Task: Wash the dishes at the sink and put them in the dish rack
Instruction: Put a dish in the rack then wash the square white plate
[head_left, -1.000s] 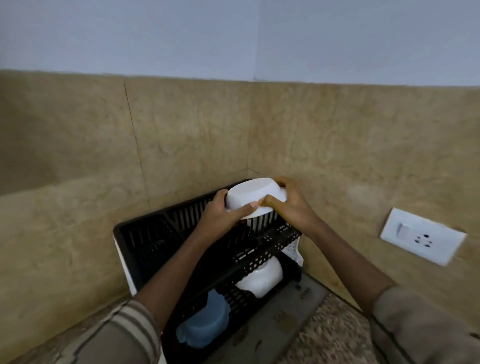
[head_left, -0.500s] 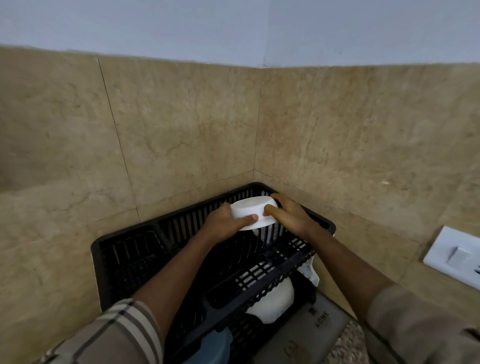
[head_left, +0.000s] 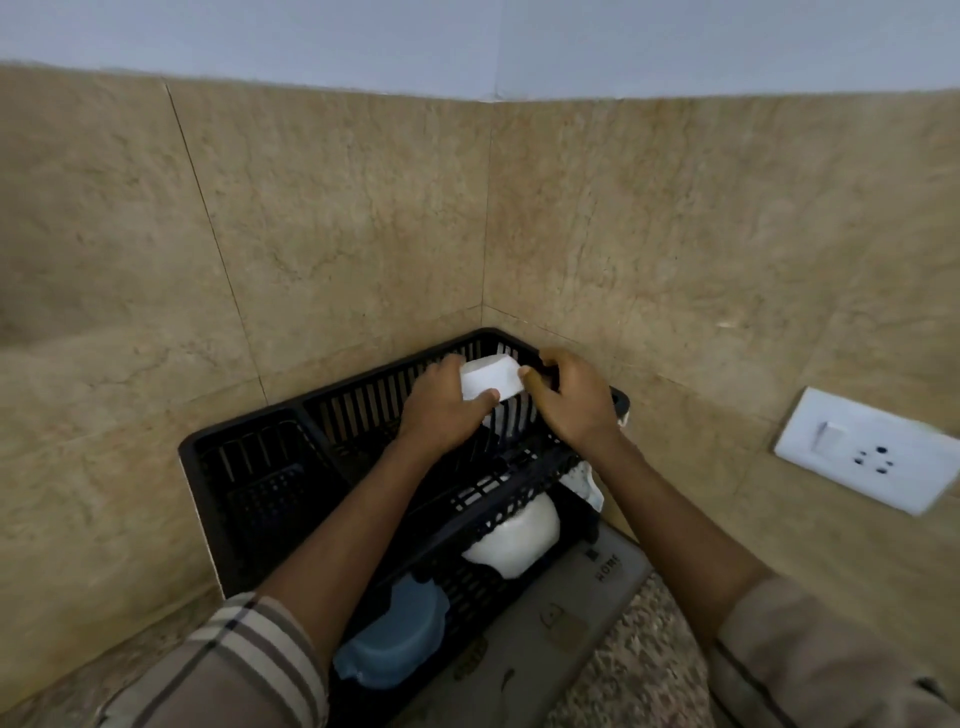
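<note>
A small white bowl (head_left: 491, 378) is upside down in the far right corner of the upper tier of a black two-tier plastic dish rack (head_left: 249, 457). My left hand (head_left: 441, 410) grips the bowl's left side, thumb across its front. My right hand (head_left: 569, 402) holds its right side with curled fingers. The bowl sits low inside the rack's slatted wall; whether it rests on the tier floor is hidden by my hands.
On the lower tier lie a white bowl (head_left: 514, 535) and a blue plastic container (head_left: 395, 644). The rack stands in a tiled wall corner on a grey mat (head_left: 566, 618). A white switch and socket plate (head_left: 872, 449) is on the right wall.
Both hands have lowered the white bowl from above the rack down into the far right corner of the upper tier. The camera has tilted and moved closer.
</note>
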